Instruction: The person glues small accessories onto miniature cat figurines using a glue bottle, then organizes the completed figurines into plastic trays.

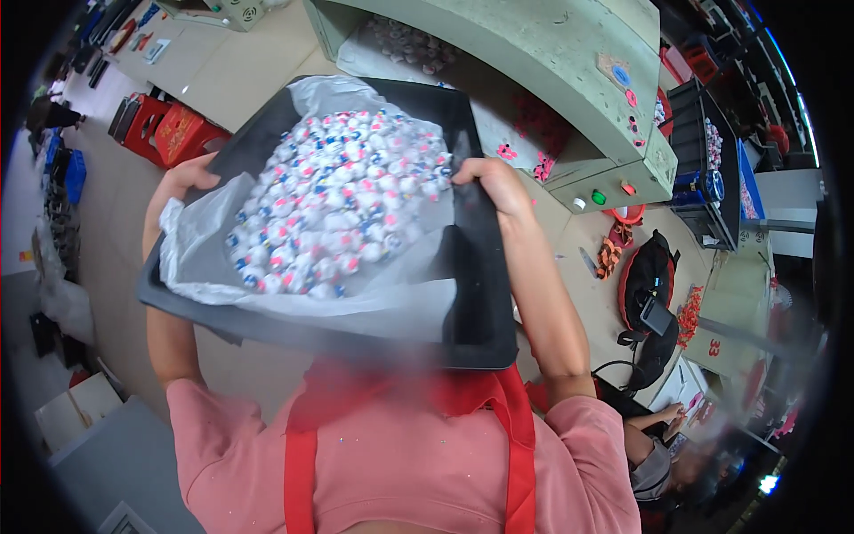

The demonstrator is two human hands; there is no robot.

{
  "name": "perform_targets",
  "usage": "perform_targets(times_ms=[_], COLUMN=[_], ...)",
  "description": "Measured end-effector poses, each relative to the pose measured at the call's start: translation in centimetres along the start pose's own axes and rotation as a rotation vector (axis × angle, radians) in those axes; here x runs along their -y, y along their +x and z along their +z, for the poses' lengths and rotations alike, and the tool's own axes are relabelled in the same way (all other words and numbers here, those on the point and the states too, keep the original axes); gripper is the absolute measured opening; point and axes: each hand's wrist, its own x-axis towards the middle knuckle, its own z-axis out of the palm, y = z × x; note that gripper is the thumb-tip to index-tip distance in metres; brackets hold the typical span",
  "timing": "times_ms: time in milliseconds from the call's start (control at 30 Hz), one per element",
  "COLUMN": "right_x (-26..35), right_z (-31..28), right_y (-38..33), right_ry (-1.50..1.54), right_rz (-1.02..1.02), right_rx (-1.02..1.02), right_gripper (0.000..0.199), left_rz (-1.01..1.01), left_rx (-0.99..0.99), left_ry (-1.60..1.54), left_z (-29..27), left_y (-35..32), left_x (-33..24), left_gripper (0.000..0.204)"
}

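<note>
- Against my chest, my left hand (182, 178) and right hand (494, 182) each clamp a rim of the black tray (476, 294), keeping it level.
- Clear plastic liner (205, 258) cradles the small red, white and blue pieces (334, 200) so none roll off.

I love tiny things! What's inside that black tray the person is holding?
A clear plastic sheet lines the black rectangular tray, heaped with small white, red and blue pieces. The tray's bottom beneath is covered.
</note>
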Motion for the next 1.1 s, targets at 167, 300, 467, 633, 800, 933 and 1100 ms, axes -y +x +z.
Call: perform_targets(times_ms=[167,300,467,633,800,933,1100], right_x=[1.5,3.4,3.4,3.6,2.6,1.4,-0.2], right_z=[-2.5,0.3,-0.8,0.4,0.7,-0.7,-2.0], right_y=[-0.9,-2.1,0.0,0.7,0.9,1.5,4.1], right_ry=[0.12,0.281,0.291,0.262,0.27,0.107,0.329], right_rz=[0.088,0.001,0.044,0.078,-0.063,-0.131,-0.002], right_rx=[-0.114,-0.221,-0.237,-0.265,-0.23,-0.259,-0.346], right_gripper=[0.013,0.011,0.022,0.031,0.023,0.029,0.041], left_rz=[0.038,0.032,0.147,0.166,-0.774,-0.846,-0.698], left_rx=[0.167,0.283,0.294,0.342,0.09,0.221,-0.007], left_ry=[0.152,0.316,0.296,0.335,-0.218,-0.392,0.141], left_z=[1.6,0.3,0.7,-0.2,-1.1,-1.2,-2.5], left_y=[6.2,10.3,13.1,14.6,19.1,19.7,21.1], left_x=[-0.4,-0.2,-0.8,0.3,4.1,9.3,10.8], left_gripper=[0.018,0.02,0.025,0.03,0.045,0.047,0.05])
